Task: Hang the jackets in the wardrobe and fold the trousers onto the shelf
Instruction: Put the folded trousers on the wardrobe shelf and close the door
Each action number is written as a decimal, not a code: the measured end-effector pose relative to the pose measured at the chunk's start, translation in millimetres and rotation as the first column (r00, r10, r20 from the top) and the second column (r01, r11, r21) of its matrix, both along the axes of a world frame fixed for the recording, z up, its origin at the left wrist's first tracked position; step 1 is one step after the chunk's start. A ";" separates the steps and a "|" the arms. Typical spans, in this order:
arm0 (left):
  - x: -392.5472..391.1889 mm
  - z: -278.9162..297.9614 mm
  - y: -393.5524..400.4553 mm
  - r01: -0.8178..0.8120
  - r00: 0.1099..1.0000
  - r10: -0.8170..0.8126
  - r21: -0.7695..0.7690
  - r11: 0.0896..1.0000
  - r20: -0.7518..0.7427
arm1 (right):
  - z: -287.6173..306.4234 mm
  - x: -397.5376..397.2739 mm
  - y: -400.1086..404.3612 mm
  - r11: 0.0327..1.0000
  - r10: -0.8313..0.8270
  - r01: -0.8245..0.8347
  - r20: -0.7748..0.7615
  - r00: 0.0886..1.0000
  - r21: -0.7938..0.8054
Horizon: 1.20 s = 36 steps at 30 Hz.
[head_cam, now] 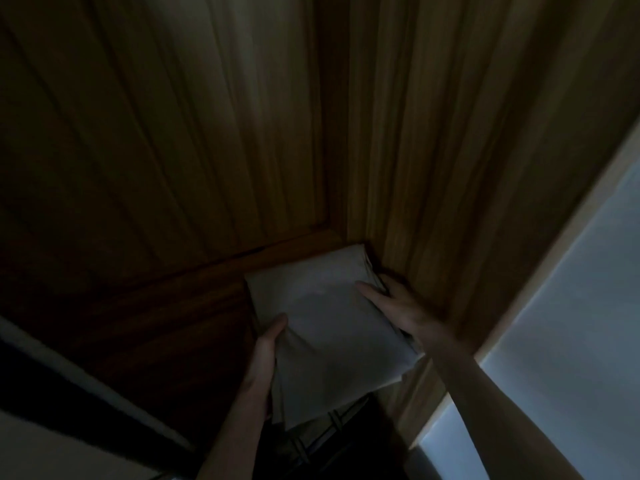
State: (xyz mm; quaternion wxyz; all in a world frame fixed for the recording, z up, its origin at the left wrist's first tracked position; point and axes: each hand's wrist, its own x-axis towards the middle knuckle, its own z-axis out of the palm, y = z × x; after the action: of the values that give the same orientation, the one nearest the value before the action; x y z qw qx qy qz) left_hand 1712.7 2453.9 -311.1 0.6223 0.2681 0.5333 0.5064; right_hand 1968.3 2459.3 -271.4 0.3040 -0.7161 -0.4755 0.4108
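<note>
Inside the wardrobe corner (343,233), both hands grip folded trousers (332,327), long axis pointing inward.

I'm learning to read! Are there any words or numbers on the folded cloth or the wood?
None: no words, numbers or labels show.
The folded trousers, gripped by the left hand and right hand, look plain grey.
The wooden wardrobe wall is dim and bare.

We see the folded trousers (325,327) lying on the shelf (166,327) in the wardrobe's far right corner, the back panel (156,133) behind them, the side wall (450,150) at their right, our left hand (266,348) on their left edge and our right hand (398,306) on their right edge.
</note>
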 end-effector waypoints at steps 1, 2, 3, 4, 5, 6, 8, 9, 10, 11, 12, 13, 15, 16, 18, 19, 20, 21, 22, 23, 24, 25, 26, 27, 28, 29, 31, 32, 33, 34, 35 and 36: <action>-4.7 5.8 3.4 -0.024 0.999 0.025 0.041 0.999 -0.024 | 4.5 -3.8 4.1 1.000 0.010 -0.010 -0.027 1.000 0.019; -8.4 10.3 6.6 -0.058 0.996 0.064 0.098 0.994 -0.063 | 7.2 -7.3 9.0 0.999 0.016 -0.014 -0.066 0.998 0.033; -14.4 6.2 13.1 -0.103 0.985 0.122 0.154 0.983 -0.120 | 7.4 -10.2 14.4 0.999 0.020 -0.015 -0.119 0.993 0.040; -20.3 -0.3 20.2 -0.133 0.973 0.168 0.205 0.970 -0.161 | 6.8 -14.1 19.7 0.999 0.024 -0.018 -0.171 0.985 0.040; -25.2 -0.6 24.0 -0.122 0.964 0.172 0.236 0.964 -0.202 | 4.3 -18.1 24.3 0.999 0.030 -0.024 -0.216 0.976 0.028; -23.6 9.8 18.7 -0.134 0.952 0.191 0.233 0.963 -0.241 | 0.4 -22.5 27.8 0.999 0.043 -0.038 -0.239 0.970 0.026; -26.2 16.9 13.3 -0.139 0.937 0.200 0.221 0.965 -0.285 | -6.3 -31.9 31.2 0.998 0.067 -0.063 -0.246 0.967 0.025; -29.8 12.2 10.8 -0.152 0.939 0.204 0.198 0.968 -0.278 | -9.1 -36.6 31.4 0.997 0.072 -0.071 -0.248 0.966 0.015; -37.4 -6.8 13.5 -0.175 0.937 0.216 0.165 0.971 -0.275 | -11.8 -41.5 30.8 0.997 0.077 -0.081 -0.256 0.963 -0.004; -43.5 -20.5 14.4 -0.185 0.936 0.218 0.143 0.972 -0.278 | -14.9 -45.6 30.3 0.995 0.088 -0.097 -0.267 0.960 -0.021; -45.7 -22.6 11.6 -0.180 0.945 0.203 0.112 0.977 -0.256 | -17.6 -49.4 30.1 0.994 0.096 -0.109 -0.275 0.956 -0.031; -53.0 -31.0 12.7 -0.168 0.958 0.184 0.089 0.982 -0.220 | -19.2 -53.0 28.7 0.992 0.108 -0.122 -0.283 0.953 -0.033; -54.9 -12.5 5.4 -0.157 0.968 0.164 0.052 0.986 -0.192 | -21.5 -58.3 26.3 0.991 0.120 -0.131 -0.308 0.944 -0.018; -56.4 -2.2 2.5 -0.149 0.970 0.156 0.049 0.988 -0.187 | -23.3 -60.5 25.4 0.991 0.120 -0.132 -0.314 0.942 -0.017; -65.4 4.1 2.1 -0.121 0.980 0.127 0.047 0.991 -0.155 | -20.1 -66.5 24.9 0.989 0.132 -0.144 -0.316 0.940 -0.013; -71.5 6.5 2.4 -0.115 0.980 0.120 0.046 0.992 -0.160 | -16.8 -69.9 25.5 0.989 0.141 -0.151 -0.326 0.935 -0.003; -78.5 10.1 3.0 -0.109 0.984 0.114 0.046 0.993 -0.136 | -14.5 -72.2 28.6 0.989 0.144 -0.150 -0.346 0.927 0.010; -85.3 16.5 1.7 -0.099 0.990 0.102 0.034 0.995 -0.097 | -11.8 -75.1 32.9 0.987 0.155 -0.156 -0.355 0.922 0.025; -93.3 23.8 1.6 -0.092 0.993 0.093 0.020 0.996 -0.072 | -6.3 -79.5 36.7 0.985 0.169 -0.165 -0.355 0.920 0.041; -99.1 34.2 0.4 -0.074 0.996 0.074 0.003 0.997 -0.057 | 0.4 -84.1 40.5 0.984 0.179 -0.171 -0.347 0.921 0.054; -106.7 38.7 0.6 -0.052 0.998 0.053 0.010 0.999 -0.035 | 7.0 -89.2 44.8 0.982 0.186 -0.176 -0.343 0.921 0.061; -110.3 47.4 -1.5 -0.055 0.998 0.055 0.003 0.998 -0.025 | 13.2 -94.2 49.0 0.979 0.203 -0.191 -0.338 0.919 0.069; -116.7 49.1 0.1 -0.061 0.998 0.061 0.011 0.998 -0.017 | 18.7 -99.8 52.9 0.975 0.224 -0.210 -0.342 0.912 0.078; -121.4 53.6 -1.2 -0.091 0.996 0.091 0.011 0.996 0.000 | 22.4 -105.0 56.3 0.971 0.241 -0.226 -0.350 0.905 0.084; -126.9 52.7 -0.2 -0.102 0.995 0.102 0.018 0.995 0.007 | 23.5 -109.6 59.1 0.968 0.250 -0.235 -0.350 0.903 0.087; -130.9 53.2 -0.2 -0.125 0.992 0.124 0.008 0.992 0.012 | 22.0 -114.0 60.7 0.967 0.256 -0.240 -0.348 0.902 0.090; -138.6 49.2 1.1 -0.131 0.991 0.131 -0.008 0.991 -0.006 | 15.9 -121.6 61.2 0.970 0.242 -0.228 -0.356 0.903 0.082; -141.7 43.5 2.8 -0.121 0.993 0.121 -0.009 0.993 -0.016 | 11.2 -123.5 60.2 0.974 0.225 -0.211 -0.371 0.901 0.078; -143.4 38.4 3.8 -0.108 0.994 0.107 -0.030 0.994 -0.023 | 3.9 -123.5 59.0 0.979 0.203 -0.193 -0.386 0.900 0.064; -144.8 32.1 5.1 -0.077 0.997 0.075 -0.058 0.995 -0.029 | -3.6 -123.0 57.3 0.984 0.174 -0.175 -0.403 0.898 0.035; -143.1 29.4 5.1 -0.040 0.999 0.039 -0.102 0.994 -0.016 | -10.7 -121.8 54.6 0.988 0.147 -0.157 -0.411 0.900 0.008; -142.0 24.8 6.0 -0.005 1.000 0.004 -0.143 0.990 -0.006 | -17.5 -121.0 51.3 0.990 0.123 -0.141 -0.416 0.901 -0.013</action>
State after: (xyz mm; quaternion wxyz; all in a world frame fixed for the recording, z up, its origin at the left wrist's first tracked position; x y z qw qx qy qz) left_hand 1570.8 2459.9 -286.4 0.6372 0.2231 0.5708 0.4673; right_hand 1847.3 2510.6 -288.9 0.3542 -0.5852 -0.4386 0.5829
